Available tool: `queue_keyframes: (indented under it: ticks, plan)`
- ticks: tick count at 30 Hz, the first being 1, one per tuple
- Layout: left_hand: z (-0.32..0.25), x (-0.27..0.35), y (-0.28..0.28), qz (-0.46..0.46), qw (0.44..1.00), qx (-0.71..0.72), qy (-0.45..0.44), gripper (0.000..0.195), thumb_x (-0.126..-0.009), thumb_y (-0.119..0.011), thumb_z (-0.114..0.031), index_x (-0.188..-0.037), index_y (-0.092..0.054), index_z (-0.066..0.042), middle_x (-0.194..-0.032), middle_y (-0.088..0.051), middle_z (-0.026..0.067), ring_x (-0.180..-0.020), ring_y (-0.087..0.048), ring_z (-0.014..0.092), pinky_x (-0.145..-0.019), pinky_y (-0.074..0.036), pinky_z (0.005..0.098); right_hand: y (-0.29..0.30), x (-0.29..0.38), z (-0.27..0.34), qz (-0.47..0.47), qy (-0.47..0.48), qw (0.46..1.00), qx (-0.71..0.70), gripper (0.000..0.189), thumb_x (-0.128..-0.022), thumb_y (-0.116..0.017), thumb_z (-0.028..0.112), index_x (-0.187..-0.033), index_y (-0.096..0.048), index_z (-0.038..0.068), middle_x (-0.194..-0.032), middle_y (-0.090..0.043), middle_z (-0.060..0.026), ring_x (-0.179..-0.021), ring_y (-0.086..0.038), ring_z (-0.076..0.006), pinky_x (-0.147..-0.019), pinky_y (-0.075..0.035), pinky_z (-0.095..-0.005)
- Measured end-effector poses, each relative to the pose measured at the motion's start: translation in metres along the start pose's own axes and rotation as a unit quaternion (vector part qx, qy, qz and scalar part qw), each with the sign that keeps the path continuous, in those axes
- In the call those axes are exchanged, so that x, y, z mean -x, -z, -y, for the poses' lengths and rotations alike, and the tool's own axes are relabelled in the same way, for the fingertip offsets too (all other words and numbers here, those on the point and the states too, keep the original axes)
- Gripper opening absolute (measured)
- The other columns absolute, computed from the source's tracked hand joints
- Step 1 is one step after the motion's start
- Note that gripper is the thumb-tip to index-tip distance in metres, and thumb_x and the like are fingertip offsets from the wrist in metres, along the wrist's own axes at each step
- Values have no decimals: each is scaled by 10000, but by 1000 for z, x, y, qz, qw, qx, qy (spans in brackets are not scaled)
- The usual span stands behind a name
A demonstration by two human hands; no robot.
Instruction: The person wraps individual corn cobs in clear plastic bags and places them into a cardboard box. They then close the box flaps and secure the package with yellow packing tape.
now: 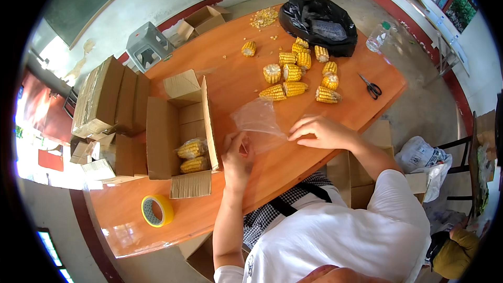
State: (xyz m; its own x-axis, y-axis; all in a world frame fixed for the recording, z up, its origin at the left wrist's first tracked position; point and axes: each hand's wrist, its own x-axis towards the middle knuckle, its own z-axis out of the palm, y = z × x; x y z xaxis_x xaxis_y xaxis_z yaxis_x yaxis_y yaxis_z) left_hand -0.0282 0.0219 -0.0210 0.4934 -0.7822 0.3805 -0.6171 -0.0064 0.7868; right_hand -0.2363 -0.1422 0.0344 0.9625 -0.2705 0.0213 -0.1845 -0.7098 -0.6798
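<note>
A clear plastic bag (257,116) lies on the orange wooden table between my hands. My left hand (238,157) is curled beside the open cardboard box, with something small and red at its fingers; whether it grips the bag is unclear. My right hand (316,131) has its fingertips at the bag's right corner, and its hold cannot be made out. Beyond the bag lie several cut pieces of yellow corn on the cob (292,72). Inside the open cardboard box (159,137) are wrapped corn pieces (194,165).
A roll of yellow tape (157,211) lies near the front left, black-handled scissors (373,90) at the right. A black plastic bag (342,43), loose kernels (264,18) and a plastic bottle (378,37) are at the back. Stacked cardboard boxes (104,98) stand left.
</note>
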Motion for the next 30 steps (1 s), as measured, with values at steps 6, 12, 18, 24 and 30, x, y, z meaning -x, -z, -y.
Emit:
queue_keyframes:
  ticks: [6,12,18,24,30]
  plan:
    - [5,2,0,-4,1000,-7,-12,284,-773,-622,84,-1043,-640,-1,-919,-575,89,-674,-568,169,-579,-508,269,77,10,-20,-224,-137,965,11,172,-886,-612,76,-1036,-694,54,-999,-705,-69,-894,-648,-158,-759,-511,-288]
    - [4,1,-2,-7,1000,18,-7,285,-775,-618,85,-1046,-635,-1,-904,-565,88,-667,-561,169,-577,-499,270,136,8,-72,-329,-116,930,117,200,-885,-594,49,-1065,-683,43,-1010,-711,-72,-890,-665,-162,-797,-518,-297]
    - [6,2,0,3,1000,1,-10,268,-775,-630,80,-1031,-634,2,-872,-544,79,-665,-545,162,-586,-490,265,134,-17,-97,-264,-157,947,94,230,-846,-634,56,-1069,-687,49,-985,-716,-95,-908,-680,-180,-803,-528,-307]
    - [7,1,0,6,1000,8,3,263,-788,-630,75,-1041,-633,4,-872,-542,78,-666,-543,155,-594,-488,269,139,-21,-111,-255,-173,943,125,247,-826,-660,70,-1069,-684,38,-970,-717,-111,-911,-684,-189,-795,-537,-315]
    - [7,2,-2,3,1000,19,-4,273,-778,-634,77,-1042,-633,7,-871,-543,80,-655,-536,153,-593,-485,267,135,-15,-101,-208,-166,960,87,297,-792,-696,81,-1087,-682,54,-991,-711,-119,-888,-680,-205,-795,-539,-320]
